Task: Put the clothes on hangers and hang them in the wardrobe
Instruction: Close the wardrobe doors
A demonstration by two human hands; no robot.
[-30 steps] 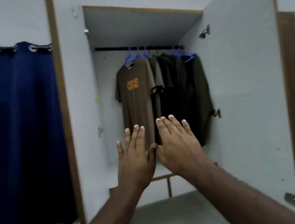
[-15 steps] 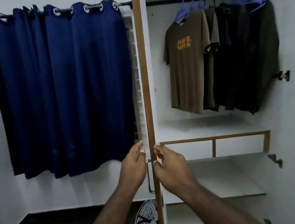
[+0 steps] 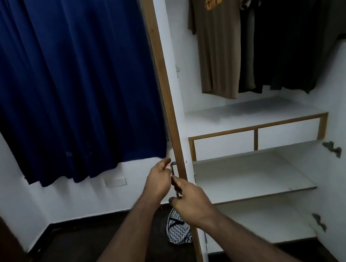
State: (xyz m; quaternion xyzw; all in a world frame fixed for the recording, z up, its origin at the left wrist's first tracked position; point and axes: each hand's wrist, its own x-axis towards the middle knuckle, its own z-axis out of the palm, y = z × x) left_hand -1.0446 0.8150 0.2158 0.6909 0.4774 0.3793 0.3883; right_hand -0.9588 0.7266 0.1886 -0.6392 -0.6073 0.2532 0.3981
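Note:
The wardrobe stands open, and a brown T-shirt (image 3: pixel 218 38) with orange print hangs in it beside several dark shirts (image 3: pixel 290 19). The left wardrobe door (image 3: pixel 159 64) shows edge-on as a wooden strip. A thin metal handle (image 3: pixel 173 172) sits on that door at waist height. My left hand (image 3: pixel 158 181) curls its fingers at the top of the handle. Just below, my right hand (image 3: pixel 192 204) pinches the handle between thumb and fingers. No loose garment or free hanger is in view.
A dark blue curtain (image 3: pixel 63 80) covers the wall to the left of the door. A zigzag-patterned bag (image 3: pixel 177 229) lies on the dark floor behind the door. White shelves (image 3: pixel 255 176) and two drawer fronts (image 3: pixel 258 138) fill the wardrobe below the clothes.
My hands dropped from held flat in front of the hanging clothes to the door's handle and closed on it. The view swung left and down.

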